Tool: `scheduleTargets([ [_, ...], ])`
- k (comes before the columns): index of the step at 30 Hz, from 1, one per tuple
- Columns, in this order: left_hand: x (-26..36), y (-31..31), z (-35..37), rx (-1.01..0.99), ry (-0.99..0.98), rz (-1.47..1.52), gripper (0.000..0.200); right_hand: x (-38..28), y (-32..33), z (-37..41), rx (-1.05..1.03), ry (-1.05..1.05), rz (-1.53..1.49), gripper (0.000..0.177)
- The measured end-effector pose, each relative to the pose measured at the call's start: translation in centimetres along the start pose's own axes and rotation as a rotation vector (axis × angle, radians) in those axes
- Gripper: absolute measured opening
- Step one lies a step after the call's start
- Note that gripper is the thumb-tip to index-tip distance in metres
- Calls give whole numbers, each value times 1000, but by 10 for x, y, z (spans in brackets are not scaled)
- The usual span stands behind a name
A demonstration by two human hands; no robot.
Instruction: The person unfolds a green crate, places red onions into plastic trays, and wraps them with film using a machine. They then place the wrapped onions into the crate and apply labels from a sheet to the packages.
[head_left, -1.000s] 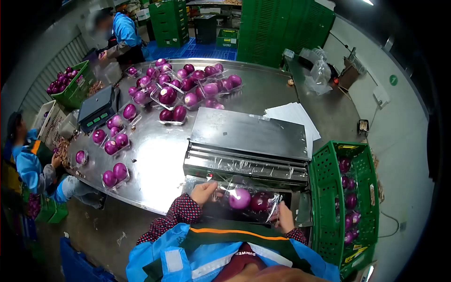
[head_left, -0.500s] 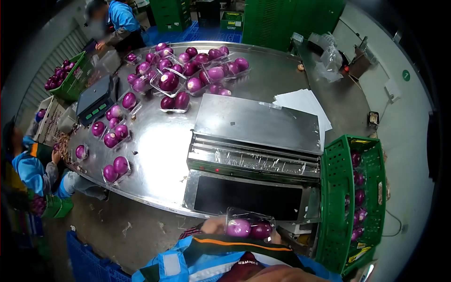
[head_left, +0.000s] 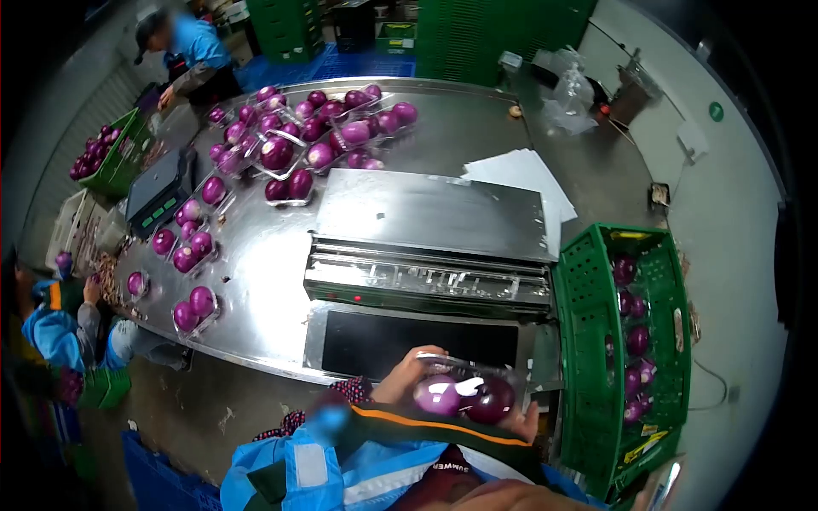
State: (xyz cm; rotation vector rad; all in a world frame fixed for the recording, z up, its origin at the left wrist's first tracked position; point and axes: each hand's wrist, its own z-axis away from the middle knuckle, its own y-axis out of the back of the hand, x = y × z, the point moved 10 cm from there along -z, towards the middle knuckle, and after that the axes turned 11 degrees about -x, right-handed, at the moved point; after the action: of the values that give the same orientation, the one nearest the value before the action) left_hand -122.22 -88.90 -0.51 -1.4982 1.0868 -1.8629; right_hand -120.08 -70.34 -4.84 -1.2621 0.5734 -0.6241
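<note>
Close to my chest, a clear plastic tray of red onions (head_left: 487,400) is held between my two hands. Two purple onions show under shiny film in it. My left hand (head_left: 407,375) grips the tray's left end, fingers curled over the far corner. At the opposite end my right hand (head_left: 521,423) holds the side, its palm partly hidden by the tray and my jacket. Just beyond the tray lies the black plate (head_left: 409,341) of a film-wrapping machine (head_left: 426,277), which has bits of film along its roller.
Several trays of onions (head_left: 277,153) crowd the back of the steel table (head_left: 264,247), near a scale (head_left: 160,194). A green crate (head_left: 588,315) with packed onions stands at right. Paper sheets (head_left: 532,183) lie behind the machine. Two co-workers (head_left: 200,51) are at the left side.
The onion tray has come up and slightly right, closer to the camera, with both hands on it. More of my left hand shows. The whole view has shifted a little.
</note>
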Motion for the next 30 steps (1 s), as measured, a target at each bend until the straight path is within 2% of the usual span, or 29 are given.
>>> scheduleTargets([
  [1,-2,10,-13,-73,-27,-368,36,-13,-38,-9,-141,46,223,66],
  [2,-1,8,-27,98,25,-332,34,-26,-78,-17,-268,125,452,67],
  [3,2,-3,-47,125,-4,-309,33,-39,-118,-23,-372,231,649,68],
  [4,-2,-15,-68,147,-11,-289,32,-57,-140,-16,-364,378,709,69],
  [6,0,-82,-108,-37,-215,-469,31,-116,-109,-9,116,584,546,55],
  [8,-25,-140,-131,-289,-209,-719,41,-178,-101,17,221,721,475,48],
  [10,-63,-166,-136,-471,47,-699,50,-230,-136,36,214,749,555,55],
  [11,-69,-170,-138,-521,14,-713,58,-262,-140,47,211,753,612,57],
  [12,-61,-166,-140,-549,-101,-1096,52,-297,-141,58,206,749,670,58],
  [14,-45,-136,-147,-429,-211,-1366,37,-367,-119,70,243,709,699,60],
  [16,-28,-88,-142,-156,-212,-1399,24,-446,-88,63,302,806,843,59],
  [18,-5,-74,-135,-34,-283,-1431,18,-509,-45,49,559,913,751,64],
  [20,11,-59,-130,88,-292,-1386,16,-577,23,11,520,853,518,66],
  [21,18,-65,-130,38,-329,-1496,18,-594,38,-4,631,873,460,66],
  [22,25,-56,-125,78,-340,-1501,19,-609,51,-18,741,891,400,66],
  [24,42,-36,-114,274,-348,-1404,16,-637,81,-36,895,907,344,66],
  [25,46,-27,-111,338,-293,-1289,16,-648,91,-41,972,916,358,66],
  [28,57,-6,-93,430,-309,-1240,19,-666,107,-28,1334,914,542,67],
  [30,64,4,-82,512,-324,-1161,19,-675,102,0,1778,825,837,68],
])
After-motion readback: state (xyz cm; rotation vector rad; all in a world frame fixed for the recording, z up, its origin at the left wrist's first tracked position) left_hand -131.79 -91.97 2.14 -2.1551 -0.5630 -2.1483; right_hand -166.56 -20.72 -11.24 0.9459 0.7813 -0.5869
